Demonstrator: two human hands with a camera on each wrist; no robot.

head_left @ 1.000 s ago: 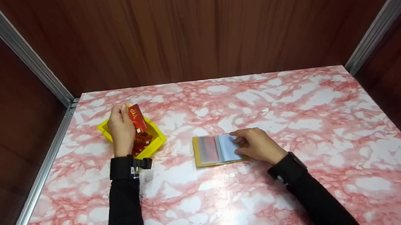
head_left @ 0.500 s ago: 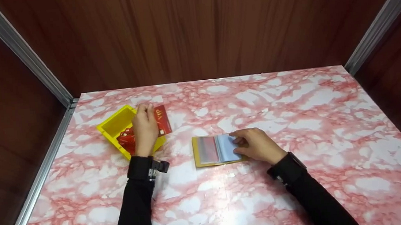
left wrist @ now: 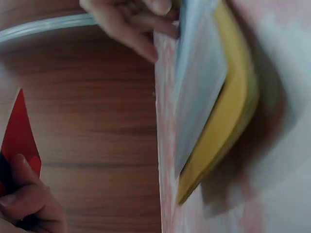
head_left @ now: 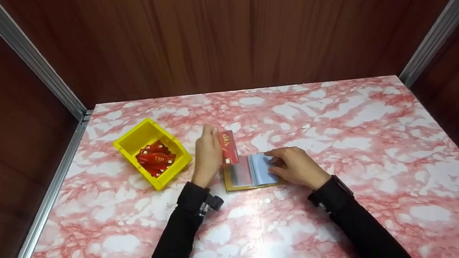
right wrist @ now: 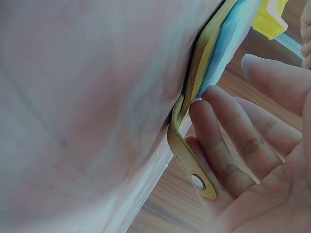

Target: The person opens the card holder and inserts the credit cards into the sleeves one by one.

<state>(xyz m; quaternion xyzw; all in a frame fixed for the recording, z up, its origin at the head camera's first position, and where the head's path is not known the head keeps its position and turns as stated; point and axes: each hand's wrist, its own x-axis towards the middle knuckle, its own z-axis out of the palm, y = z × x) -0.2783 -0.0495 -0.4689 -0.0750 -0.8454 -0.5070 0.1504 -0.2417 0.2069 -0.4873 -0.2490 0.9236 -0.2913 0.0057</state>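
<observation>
My left hand [head_left: 208,150] pinches a red VIP card [head_left: 228,146], held up over the left back corner of an open card holder [head_left: 228,184]. In the left wrist view the fingers and thumb [left wrist: 29,199] hold the card by one side. Mustard covers and clear sleeves make up the holder, with red showing through the left sleeve [head_left: 240,174]. At its right edge, the fingertips of my right hand [head_left: 298,166] touch the sleeves, while the thumb [right wrist: 277,80] stands apart. A strap with a metal snap [right wrist: 198,181] sticks out beside those fingers.
A yellow bin [head_left: 129,139] stands left of the holder, with several red VIP cards [head_left: 157,158] piled inside. The pink and white marbled table [head_left: 337,106] ends at a brown wood-look panel [head_left: 220,37] behind, with more panels on both sides.
My left hand has come away from the yellow bin and moved right with the red VIP card, to the card holder. The right hand stays at the holder's right edge.
</observation>
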